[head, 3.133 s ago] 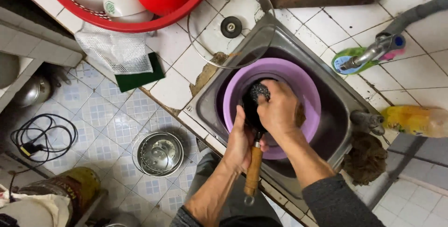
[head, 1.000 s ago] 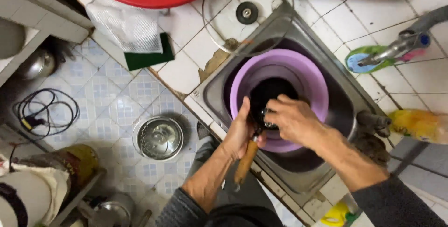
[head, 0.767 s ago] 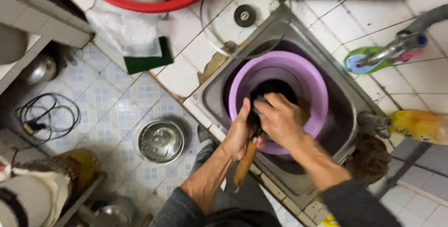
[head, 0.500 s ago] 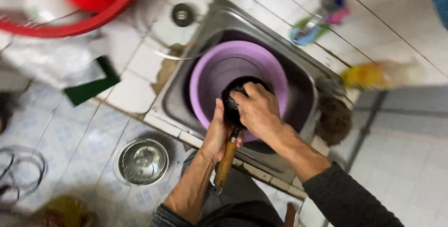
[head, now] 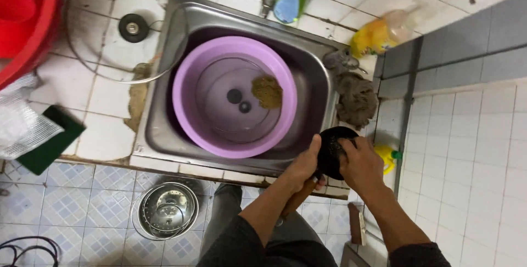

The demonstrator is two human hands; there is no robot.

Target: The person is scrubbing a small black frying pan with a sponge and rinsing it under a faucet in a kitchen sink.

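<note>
Black pan (head: 332,147) between both hands

Shiny metal, smooth plastic, rough scrubbers

The sink (head: 164,130) is shiny metal; the purple basin (head: 189,119) in it is smooth plastic; the small black pan (head: 329,141) looks dull and dark, with a brown wooden handle (head: 299,197); the counter tiles (head: 110,94) are white, glossy and stained; the steel bowl (head: 164,210) on the floor gleams; the grey scrub wad (head: 357,99) looks rough and wiry.
</note>
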